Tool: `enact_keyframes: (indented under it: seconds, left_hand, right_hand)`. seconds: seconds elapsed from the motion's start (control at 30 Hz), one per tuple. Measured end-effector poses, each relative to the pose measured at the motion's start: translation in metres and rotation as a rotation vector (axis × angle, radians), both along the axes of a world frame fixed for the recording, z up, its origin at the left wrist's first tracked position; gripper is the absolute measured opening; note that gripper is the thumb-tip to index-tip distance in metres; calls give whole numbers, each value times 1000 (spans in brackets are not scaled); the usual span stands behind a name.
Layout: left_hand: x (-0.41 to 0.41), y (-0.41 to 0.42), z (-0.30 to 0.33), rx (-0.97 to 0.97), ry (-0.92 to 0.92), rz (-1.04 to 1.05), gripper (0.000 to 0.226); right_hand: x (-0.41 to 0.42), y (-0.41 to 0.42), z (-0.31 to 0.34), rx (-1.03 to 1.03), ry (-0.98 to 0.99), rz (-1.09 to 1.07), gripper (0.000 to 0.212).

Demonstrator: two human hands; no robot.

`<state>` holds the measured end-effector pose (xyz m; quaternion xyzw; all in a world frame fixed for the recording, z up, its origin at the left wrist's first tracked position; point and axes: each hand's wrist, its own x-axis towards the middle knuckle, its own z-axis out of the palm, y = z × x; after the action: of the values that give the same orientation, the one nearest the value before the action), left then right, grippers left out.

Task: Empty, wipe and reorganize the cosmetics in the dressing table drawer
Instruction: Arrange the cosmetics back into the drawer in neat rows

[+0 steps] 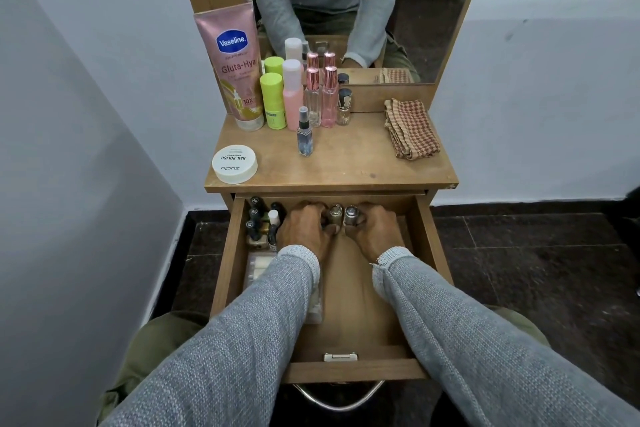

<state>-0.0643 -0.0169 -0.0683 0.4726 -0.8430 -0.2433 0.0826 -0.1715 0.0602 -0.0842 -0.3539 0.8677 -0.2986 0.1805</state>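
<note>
The wooden drawer point(427, 246) is pulled out under the dressing table top point(353, 163). Both my hands are inside it near the back. My left hand point(303, 230) grips a small silver-capped bottle point(335, 213). My right hand point(372, 230) grips a second silver-capped bottle point(351, 214) right beside it. Several dark nail polish bottles point(261, 222) stand in the drawer's back left corner. A clear plastic packet point(258, 267) lies along the left side, partly hidden under my left sleeve.
On the top stand a pink Vaseline tube point(235, 69), two green bottles point(273, 99), a pink bottle point(292, 94), glass perfume bottles point(322, 97) and a small spray bottle point(304, 132). A white nail polish remover tub point(234, 164) sits front left; a folded checked cloth point(410, 128) lies right. A mirror point(346, 3) rises behind.
</note>
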Motion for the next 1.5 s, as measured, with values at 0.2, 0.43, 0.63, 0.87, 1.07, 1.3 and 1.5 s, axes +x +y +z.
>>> enact_keyframes:
  seconds: [0.2, 0.43, 0.63, 0.87, 1.07, 1.3, 1.5]
  left_hand:
    - [-1, 3, 0, -40, -42, 0, 24]
    - [1, 2, -1, -61, -27, -11, 30]
    - [-2, 3, 1, -83, -54, -13, 27]
    - [-6, 2, 0, -98, -90, 24, 28]
    - [-5, 3, 1, -107, -108, 11, 29]
    - [-4, 3, 0, -90, -115, 8, 27]
    - [-6, 2, -1, -101, -125, 8, 29]
  right_hand:
    - [2, 0, -2, -6, -22, -2, 11]
    - [-2, 5, -4, -37, -57, -35, 6]
    - [-3, 3, -7, -39, -42, -36, 9]
    - [-4, 2, -11, -39, -16, -27, 11]
    - [-5, 2, -15, -75, -28, -25, 26]
    - [-6, 5, -15, -107, -26, -8, 18]
    - [-6, 3, -20, -81, -18, -20, 21]
